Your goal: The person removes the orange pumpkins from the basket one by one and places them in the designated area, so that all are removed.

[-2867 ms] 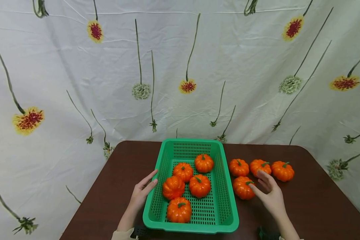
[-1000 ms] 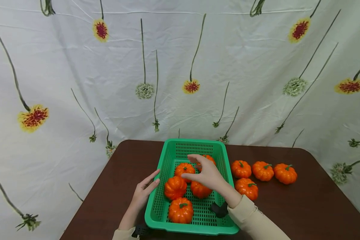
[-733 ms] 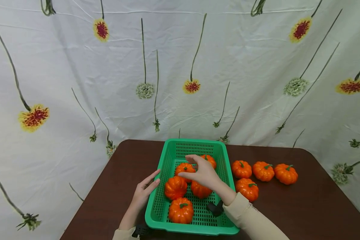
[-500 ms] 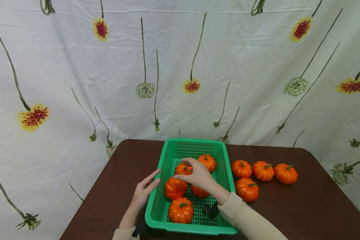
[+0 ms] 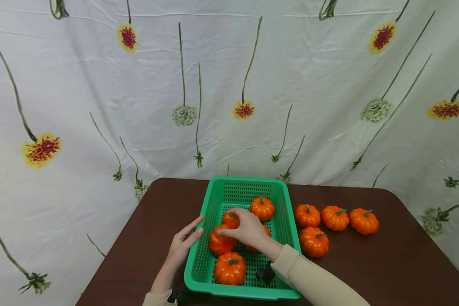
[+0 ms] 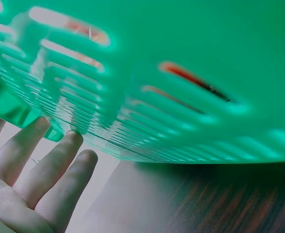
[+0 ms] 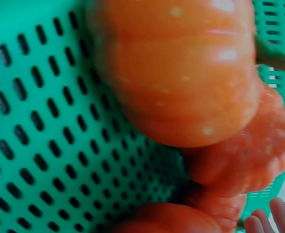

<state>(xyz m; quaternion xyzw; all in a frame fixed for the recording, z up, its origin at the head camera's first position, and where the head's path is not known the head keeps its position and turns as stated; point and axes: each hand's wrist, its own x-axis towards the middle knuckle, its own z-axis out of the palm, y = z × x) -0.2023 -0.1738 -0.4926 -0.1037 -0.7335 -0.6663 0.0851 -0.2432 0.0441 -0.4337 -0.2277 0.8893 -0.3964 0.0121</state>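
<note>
A green plastic basket (image 5: 287, 238) holds several small orange pumpkins, among them a front one (image 5: 229, 270) and a back right one (image 5: 262, 208). My right hand (image 5: 250, 229) reaches over the basket, thumb and fingers spread apart, and overlaps the left pumpkin (image 5: 221, 243) and the one behind it (image 5: 229, 220). It partly hides another pumpkin under the palm. In the right wrist view its fingertips (image 7: 283, 216) show at the lower right, beyond the pumpkins. My left hand (image 5: 181, 244) lies along the basket's left side, its fingers extended by the perforated wall (image 6: 84, 107).
On the dark brown table (image 5: 367, 263), several more pumpkins sit right of the basket, including a near one (image 5: 313, 242) and a far right one (image 5: 364, 221). A white floral cloth (image 5: 222, 85) hangs behind the table. A black wrist strap part (image 5: 265, 274) hangs inside the basket.
My right hand has come from the pumpkins on the table to over the basket, then lower and leftward towards the left pumpkins. My left hand stays at the basket's side.
</note>
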